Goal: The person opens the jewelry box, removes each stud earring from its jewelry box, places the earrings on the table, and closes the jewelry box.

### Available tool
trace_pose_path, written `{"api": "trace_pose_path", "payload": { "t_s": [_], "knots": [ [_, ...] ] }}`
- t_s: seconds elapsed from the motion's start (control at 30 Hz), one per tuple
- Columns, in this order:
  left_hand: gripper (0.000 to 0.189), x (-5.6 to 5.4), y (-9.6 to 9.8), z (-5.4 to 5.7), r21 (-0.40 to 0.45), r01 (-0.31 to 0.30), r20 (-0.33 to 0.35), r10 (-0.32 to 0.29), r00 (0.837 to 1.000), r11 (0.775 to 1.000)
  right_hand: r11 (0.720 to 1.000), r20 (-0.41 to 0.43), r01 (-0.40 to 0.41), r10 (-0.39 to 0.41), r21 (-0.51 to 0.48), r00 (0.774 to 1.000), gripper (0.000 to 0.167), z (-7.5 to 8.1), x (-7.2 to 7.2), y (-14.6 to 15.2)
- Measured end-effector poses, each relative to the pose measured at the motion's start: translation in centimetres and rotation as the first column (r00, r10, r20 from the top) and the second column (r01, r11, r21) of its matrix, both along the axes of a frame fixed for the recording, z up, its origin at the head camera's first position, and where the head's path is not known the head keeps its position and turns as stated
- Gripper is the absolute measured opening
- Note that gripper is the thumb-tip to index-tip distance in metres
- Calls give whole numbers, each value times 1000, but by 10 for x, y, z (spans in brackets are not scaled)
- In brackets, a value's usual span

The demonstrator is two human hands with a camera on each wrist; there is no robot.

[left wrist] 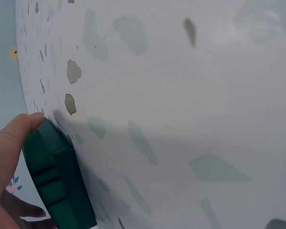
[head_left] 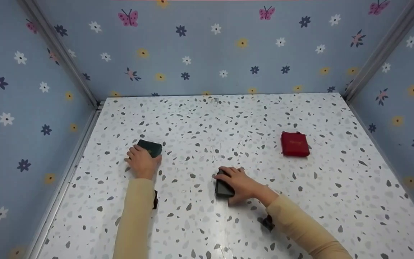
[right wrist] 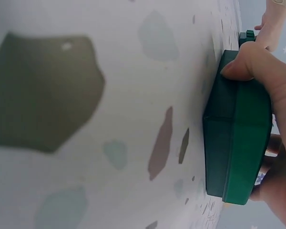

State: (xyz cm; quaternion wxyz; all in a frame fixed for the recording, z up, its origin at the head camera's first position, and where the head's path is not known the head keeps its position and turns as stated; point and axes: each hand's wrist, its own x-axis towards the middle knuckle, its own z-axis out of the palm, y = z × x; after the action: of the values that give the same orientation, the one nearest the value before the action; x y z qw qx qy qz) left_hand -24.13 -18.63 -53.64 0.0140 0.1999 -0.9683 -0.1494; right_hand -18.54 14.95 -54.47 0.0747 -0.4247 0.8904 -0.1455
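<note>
At the left of the speckled tabletop, my left hand (head_left: 143,163) grips a small dark green box (head_left: 153,147) from above. The left wrist view shows the thumb at one end of this box (left wrist: 47,176), whose side carries grooves. Near the middle, my right hand (head_left: 244,185) holds a second dark green box (head_left: 223,189), thumb on one side and fingers on the other. A seam runs round this box (right wrist: 232,124) in the right wrist view. Both boxes sit low at the table surface. Palms and fingers cover part of each.
A red square box (head_left: 295,145) with gold lettering lies on the white speckled table (head_left: 207,122), to the right of and beyond my right hand. Blue flowered panels (head_left: 207,46) stand at the back and both sides. A metal rail (head_left: 63,187) runs along the left edge.
</note>
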Motion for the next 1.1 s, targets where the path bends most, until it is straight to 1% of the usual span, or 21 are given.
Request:
{"api": "trace_pose_path", "payload": {
  "t_s": [0.1,0.27,0.53,0.7,0.83,1.0,1.1],
  "knots": [
    [95,0,1,1,-13,15,-20,-16,1000,1000,1000,2,2,-2,4,1000,92,0,0,0],
    [89,-1,4,8,-29,45,-48,-47,998,999,1000,-2,3,-3,12,1000,92,1,1,-1],
    [86,0,15,17,-22,96,-101,-98,990,995,1000,14,13,-13,20,1000,93,2,1,-1],
    [84,4,21,21,-13,144,-135,-144,980,990,1000,27,13,-14,18,1000,92,2,1,-1],
    [84,9,26,23,-14,182,-155,-182,971,983,1000,25,11,-12,25,1000,91,2,1,-1],
    [82,15,32,25,-10,212,-163,-211,964,977,999,22,16,-17,28,1000,91,1,2,-1],
    [80,19,36,26,15,235,-164,-229,960,972,999,30,19,-20,28,999,91,1,1,-1]
  ]
}}
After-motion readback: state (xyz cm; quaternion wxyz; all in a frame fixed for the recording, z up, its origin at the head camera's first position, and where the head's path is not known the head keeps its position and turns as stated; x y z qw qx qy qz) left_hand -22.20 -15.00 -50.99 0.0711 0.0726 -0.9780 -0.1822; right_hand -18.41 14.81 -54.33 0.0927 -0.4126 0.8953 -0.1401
